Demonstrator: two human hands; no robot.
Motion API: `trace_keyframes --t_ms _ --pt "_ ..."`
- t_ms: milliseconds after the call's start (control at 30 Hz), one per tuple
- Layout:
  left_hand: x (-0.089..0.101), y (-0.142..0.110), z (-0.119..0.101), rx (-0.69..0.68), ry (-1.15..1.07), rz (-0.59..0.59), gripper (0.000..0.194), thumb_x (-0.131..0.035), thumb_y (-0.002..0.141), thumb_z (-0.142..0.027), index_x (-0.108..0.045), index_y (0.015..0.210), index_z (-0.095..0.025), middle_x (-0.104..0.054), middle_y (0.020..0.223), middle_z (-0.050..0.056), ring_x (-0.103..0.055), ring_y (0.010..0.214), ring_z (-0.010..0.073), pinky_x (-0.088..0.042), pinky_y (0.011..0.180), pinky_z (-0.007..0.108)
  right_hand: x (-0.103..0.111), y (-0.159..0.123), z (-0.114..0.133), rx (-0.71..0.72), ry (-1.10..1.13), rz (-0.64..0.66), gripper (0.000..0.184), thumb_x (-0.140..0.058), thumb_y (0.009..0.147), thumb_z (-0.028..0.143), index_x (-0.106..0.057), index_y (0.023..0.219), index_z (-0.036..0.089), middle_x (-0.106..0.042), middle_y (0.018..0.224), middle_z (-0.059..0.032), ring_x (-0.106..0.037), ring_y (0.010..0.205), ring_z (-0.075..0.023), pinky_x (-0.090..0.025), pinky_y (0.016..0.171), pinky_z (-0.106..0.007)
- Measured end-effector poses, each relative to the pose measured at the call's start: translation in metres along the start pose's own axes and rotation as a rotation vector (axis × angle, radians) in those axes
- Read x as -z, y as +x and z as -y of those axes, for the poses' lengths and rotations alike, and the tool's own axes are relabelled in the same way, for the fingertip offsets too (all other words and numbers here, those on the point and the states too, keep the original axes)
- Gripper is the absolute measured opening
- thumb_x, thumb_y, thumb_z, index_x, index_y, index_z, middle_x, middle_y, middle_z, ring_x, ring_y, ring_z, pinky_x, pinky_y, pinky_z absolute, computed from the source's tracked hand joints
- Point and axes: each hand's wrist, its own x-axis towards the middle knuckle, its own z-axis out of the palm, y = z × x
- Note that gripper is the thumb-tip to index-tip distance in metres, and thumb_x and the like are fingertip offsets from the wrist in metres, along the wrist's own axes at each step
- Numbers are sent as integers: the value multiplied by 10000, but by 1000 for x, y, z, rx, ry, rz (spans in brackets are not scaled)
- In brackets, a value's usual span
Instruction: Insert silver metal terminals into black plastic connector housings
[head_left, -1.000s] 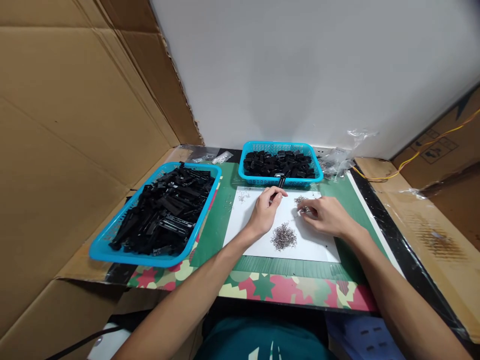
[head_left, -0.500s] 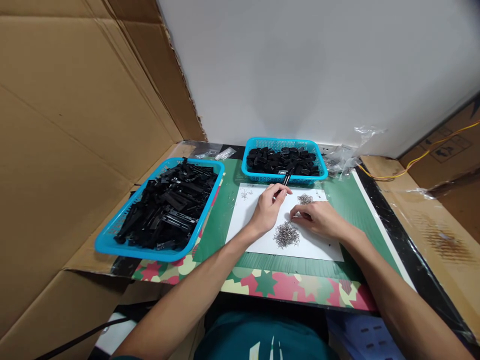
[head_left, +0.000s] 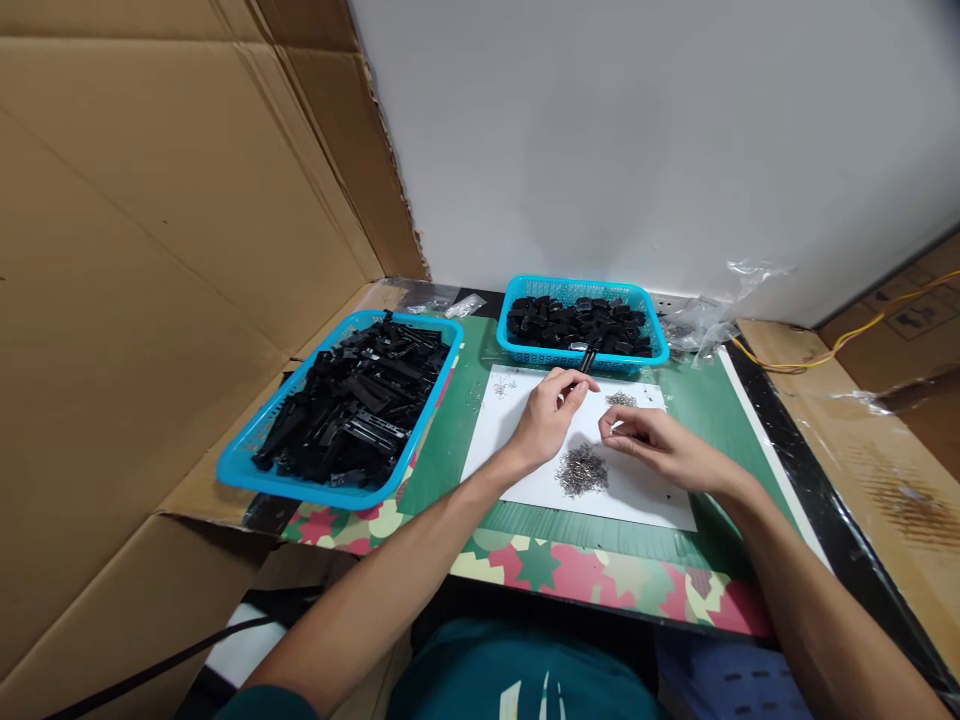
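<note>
My left hand (head_left: 553, 415) is closed around a slim black part (head_left: 589, 358), whose end points up towards the far basket. Below it, on a white sheet (head_left: 517, 490), lies a large heap of tiny silvery metal pieces (head_left: 583, 470), perhaps pins or springs. My right hand (head_left: 660, 445) hovers just right of that heap, thumb and index fingertips pressed together. Anything in that pinch is too small to make out. Behind the right fingers is a smaller heap of metal pieces (head_left: 621, 399), and a few loose pieces (head_left: 504, 386) are scattered at the sheet's upper left.
A blue basket (head_left: 300, 493) full of long black parts stands on the left. Another blue basket (head_left: 660, 352), holding short black pieces, sits against the wall. Clear plastic bags (head_left: 701, 325) and a yellow cable (head_left: 799, 366) lie at the right. Cardboard (head_left: 150, 250) walls the left side.
My right hand has risen off the edge of the large heap, its fingertips now pinched together. The left hand keeps its hold on the black part. The view has shifted slightly left.
</note>
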Motion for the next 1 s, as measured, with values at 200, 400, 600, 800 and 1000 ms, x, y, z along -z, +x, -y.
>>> trace_keyframes --t_ms 200,400,600,800,1000 --pt "1 -1 -4 17 7 -5 304 -478 1065 -364 -723 1010 -193 -657 993 52 -578 880 182 -456 758 309 -4 2 -4 -71 -160 49 238 -532 1040 402 -621 955 198 -597 711 2 -463 642 -150 -359 619 -276" --pt "0 -1 -5 16 14 -5 291 -477 1066 -345 -718 1016 -191 -648 994 48 -573 868 177 -447 746 304 3 -3 -3 -52 -253 69 190 -536 1021 330 -653 945 199 -640 733 -7 -483 636 -146 -355 619 -276" --pt "1 -1 -9 21 -16 16 268 -524 1048 -344 -741 1012 -192 -670 1011 56 -594 888 182 -448 745 311 9 -5 -1 -53 142 -30 290 -606 1006 479 -618 918 202 -523 693 12 -384 597 -129 -292 556 -276" --pt "2 -5 -21 -56 -122 95 324 -543 1052 -444 -755 1073 -200 -667 1048 71 -601 950 193 -476 796 309 -6 8 -1 5 672 -426 380 -756 893 559 -555 892 236 -223 603 100 -147 527 -97 -141 506 -276" --pt "-3 -8 -17 -88 -53 85 332 -629 997 -517 -720 1028 -199 -616 1008 46 -518 755 142 -454 718 298 -24 18 -3 -34 827 -403 417 -771 872 573 -516 898 244 -184 605 117 -110 509 -82 -114 488 -264"
